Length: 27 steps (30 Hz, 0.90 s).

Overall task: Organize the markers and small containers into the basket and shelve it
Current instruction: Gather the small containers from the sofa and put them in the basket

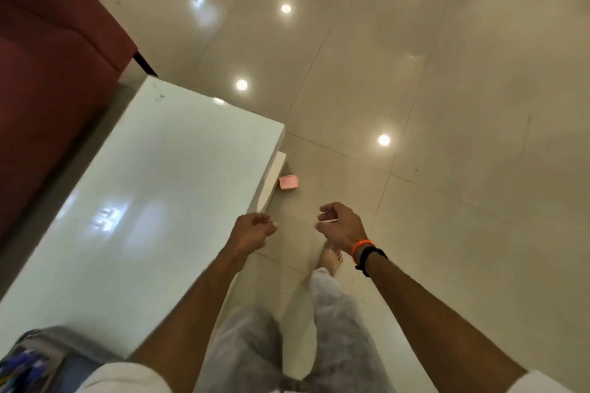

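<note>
Open tiled floor (447, 105) right and far: wide passage. White table (143, 185) blocks the left; its bare glossy top is reachable from above. Red sofa (48, 57) walls the far left. Small pink container (288, 182) on the floor, just beside the table's far-right corner. Grey basket (35, 357) occupies the table's near-left end.

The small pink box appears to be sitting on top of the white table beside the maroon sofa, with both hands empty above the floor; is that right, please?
Not quite: the small pink box lies on the tiled floor by the white table's far corner, not on top of it, as the head view shows. The rest stands: the left hand and right hand hold nothing.
</note>
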{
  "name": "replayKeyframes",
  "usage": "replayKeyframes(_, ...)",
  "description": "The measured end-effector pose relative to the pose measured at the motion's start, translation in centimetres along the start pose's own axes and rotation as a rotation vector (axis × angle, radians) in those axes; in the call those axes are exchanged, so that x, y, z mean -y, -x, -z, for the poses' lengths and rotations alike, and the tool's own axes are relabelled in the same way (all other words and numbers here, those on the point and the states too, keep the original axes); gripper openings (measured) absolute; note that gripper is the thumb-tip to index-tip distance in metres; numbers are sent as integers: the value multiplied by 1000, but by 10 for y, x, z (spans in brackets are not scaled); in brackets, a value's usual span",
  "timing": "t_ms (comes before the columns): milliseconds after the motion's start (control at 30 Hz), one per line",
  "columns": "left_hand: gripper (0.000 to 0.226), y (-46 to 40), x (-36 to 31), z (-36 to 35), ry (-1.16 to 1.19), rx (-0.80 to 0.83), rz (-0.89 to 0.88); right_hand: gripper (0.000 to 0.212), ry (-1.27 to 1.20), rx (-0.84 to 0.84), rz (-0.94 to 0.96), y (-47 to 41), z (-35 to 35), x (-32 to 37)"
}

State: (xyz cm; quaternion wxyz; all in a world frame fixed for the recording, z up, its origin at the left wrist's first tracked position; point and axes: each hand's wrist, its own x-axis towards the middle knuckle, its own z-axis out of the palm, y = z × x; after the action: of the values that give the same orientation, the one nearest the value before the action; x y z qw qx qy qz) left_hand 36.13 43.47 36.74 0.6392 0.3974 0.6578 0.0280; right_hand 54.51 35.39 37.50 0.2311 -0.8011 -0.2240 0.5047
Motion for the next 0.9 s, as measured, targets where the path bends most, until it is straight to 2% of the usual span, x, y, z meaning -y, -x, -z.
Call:
replayKeyframes(167,21,-119,1,-40,73,-35,67,33,95,13,-49,-129,-11,-31)
replayKeyframes(500,39,-413,104,-99,-71,-112,190,34,216,93,-68,-403,-124,-145)
replayKeyframes(600,15,-472,127,-106,-112,-138,199,37,230,97,-82,-461,-150,-169)
replayKeyframes(633,15,-490,132,-110,-127,-162,187,39,237,85,-84,-479,-156,-175)
replayKeyframes(733,40,-527,141,-118,-173,-240,148,48,247,75,-81,-517,-174,-188)
replayKeyframes(900,54,-563,140,-132,-136,-223,81,63,253,88,-68,-554,-196,-195)
